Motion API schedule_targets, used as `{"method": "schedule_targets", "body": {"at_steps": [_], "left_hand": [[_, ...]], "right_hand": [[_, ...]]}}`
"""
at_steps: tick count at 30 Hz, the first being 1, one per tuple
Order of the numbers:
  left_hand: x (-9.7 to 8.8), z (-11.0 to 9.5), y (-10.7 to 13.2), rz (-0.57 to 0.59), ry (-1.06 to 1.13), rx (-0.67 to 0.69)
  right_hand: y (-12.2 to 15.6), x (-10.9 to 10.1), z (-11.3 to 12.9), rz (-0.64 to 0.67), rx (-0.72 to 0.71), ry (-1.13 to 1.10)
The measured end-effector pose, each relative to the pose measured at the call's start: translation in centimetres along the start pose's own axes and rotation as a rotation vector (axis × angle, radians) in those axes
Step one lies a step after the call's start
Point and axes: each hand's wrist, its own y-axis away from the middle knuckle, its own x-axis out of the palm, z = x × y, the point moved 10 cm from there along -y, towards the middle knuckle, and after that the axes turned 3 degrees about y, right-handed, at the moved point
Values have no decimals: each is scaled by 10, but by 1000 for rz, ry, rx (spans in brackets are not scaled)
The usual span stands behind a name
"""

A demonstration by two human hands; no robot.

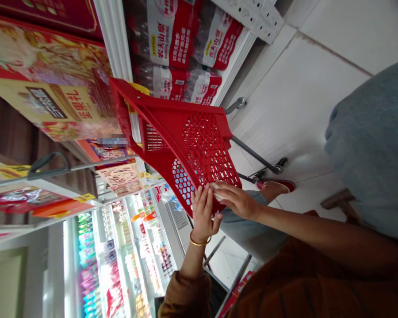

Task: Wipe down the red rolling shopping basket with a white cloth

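A red plastic shopping cart (pixel 172 119) with honeycomb holes in its sides fills the middle of the sideways-turned view. My left hand (pixel 204 210), with a gold bangle at the wrist, is at the cart's lower corner. Its fingers lie over the edge and the thumb sits apart, with red plastic between them. Right beside it, my right hand (pixel 240 201) presses a whitish crumpled cloth or tissue (pixel 215 190) against the same corner. The fingers are bent over it, so most of it is hidden.
Shrink-wrapped water bottles (pixel 172 35) stand on a low white shelf by the cart. Gift boxes (pixel 59 106) are stacked at the left. A lit display cooler (pixel 129 256) is at the lower left. The cart's caster (pixel 280 164) is near a red shoe (pixel 278 185) on the tiled floor.
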Motion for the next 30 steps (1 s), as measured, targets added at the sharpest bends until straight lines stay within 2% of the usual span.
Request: {"method": "schedule_targets", "body": {"at_steps": [3,5,7,9,12,20,30], "left_hand": [[-9,10,-12,-21,-31,-5],[-7,13,-20,-2,-25,-10],[-6,13,-26,-2,-14,-10],[-6,12,-27,-23,-2,-14],[-5,10,-25,-39,-2,-13],[-4,7,-22,-31,-66,68],[-3,7,-25,-34,-56,109]], "right_hand": [[-20,-18,-29,-98,131,26],[-30,-27,-55,-179,254,42],[-37,-23,-72,-153,300,14],[-40,-11,-77,-79,299,-25],[-35,-1,-71,-47,282,-59],[-21,5,-32,-62,194,-68],[7,13,-9,-11,135,-26]]}}
